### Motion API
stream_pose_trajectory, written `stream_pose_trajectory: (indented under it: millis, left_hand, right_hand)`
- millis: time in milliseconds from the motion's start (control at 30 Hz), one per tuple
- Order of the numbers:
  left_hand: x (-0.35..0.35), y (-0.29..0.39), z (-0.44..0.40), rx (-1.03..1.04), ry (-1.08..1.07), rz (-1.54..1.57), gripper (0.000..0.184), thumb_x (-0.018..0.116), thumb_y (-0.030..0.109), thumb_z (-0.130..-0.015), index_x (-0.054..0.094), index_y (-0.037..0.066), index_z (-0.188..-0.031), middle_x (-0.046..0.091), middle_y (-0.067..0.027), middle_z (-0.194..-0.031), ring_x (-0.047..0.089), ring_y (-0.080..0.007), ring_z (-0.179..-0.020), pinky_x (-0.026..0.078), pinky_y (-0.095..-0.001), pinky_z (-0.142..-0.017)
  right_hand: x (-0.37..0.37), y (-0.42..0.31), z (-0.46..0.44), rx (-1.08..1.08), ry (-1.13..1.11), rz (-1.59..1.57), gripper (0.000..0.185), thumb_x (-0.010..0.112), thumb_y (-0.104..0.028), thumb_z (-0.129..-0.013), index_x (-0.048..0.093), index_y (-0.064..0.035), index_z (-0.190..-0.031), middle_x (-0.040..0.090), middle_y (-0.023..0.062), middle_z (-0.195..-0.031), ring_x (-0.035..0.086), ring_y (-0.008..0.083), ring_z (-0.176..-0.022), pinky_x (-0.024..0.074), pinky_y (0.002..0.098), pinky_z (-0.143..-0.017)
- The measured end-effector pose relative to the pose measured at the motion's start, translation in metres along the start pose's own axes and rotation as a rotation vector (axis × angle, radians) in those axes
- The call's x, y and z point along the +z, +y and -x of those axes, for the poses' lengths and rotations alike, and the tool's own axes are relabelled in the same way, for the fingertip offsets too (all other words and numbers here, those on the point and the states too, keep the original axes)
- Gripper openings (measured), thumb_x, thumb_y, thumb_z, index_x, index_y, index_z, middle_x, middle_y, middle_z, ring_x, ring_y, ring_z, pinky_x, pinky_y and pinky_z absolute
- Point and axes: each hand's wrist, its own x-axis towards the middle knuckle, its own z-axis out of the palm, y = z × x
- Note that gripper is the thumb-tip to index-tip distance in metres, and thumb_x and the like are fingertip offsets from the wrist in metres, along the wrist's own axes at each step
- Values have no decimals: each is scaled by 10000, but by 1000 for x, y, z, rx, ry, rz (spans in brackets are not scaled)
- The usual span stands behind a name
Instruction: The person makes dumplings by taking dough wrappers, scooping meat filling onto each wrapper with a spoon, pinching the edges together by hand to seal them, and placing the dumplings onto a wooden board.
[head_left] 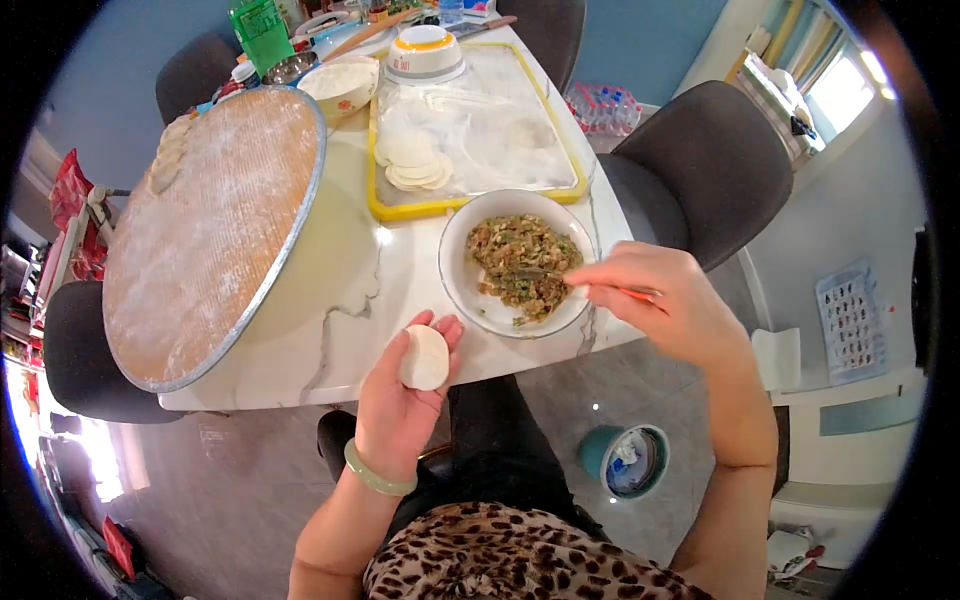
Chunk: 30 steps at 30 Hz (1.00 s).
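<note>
A round white dough wrapper (426, 359) lies on the palm and fingers of my left hand (405, 390), at the table's front edge. My right hand (655, 295) is closed on a thin orange-red utensil (640, 295), whose far end reaches into the minced filling (525, 265). That filling sits in a white bowl (462, 290) with a dark rim. Behind the bowl, a stack of round wrappers (412, 162) rests on a floured board with a yellow edge (480, 203). On the left, a large round floured tray (215, 230) carries a short row of dumplings (168, 155).
An upturned white bowl (425, 58) and a bowl of flour (340, 85) stand at the back, near a green bottle (260, 35). Dark chairs (700, 160) flank the marble table (400, 260). A bin (625, 460) is on the floor below right.
</note>
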Motion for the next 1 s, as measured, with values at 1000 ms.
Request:
stream_pose_trajectory:
  millis: [1000]
  left_hand:
    - [19,-30,6,-278,-73,-29,359,387,223,-999,444,9,-1280,538,-153,-1275,522,-252,-1204,467,-350,-938]
  right_hand:
    - [23,24,28,523,83,-776,259,534,-173,-939,670,16,-1051,661,73,-791,603,100,-690,490,223,-631]
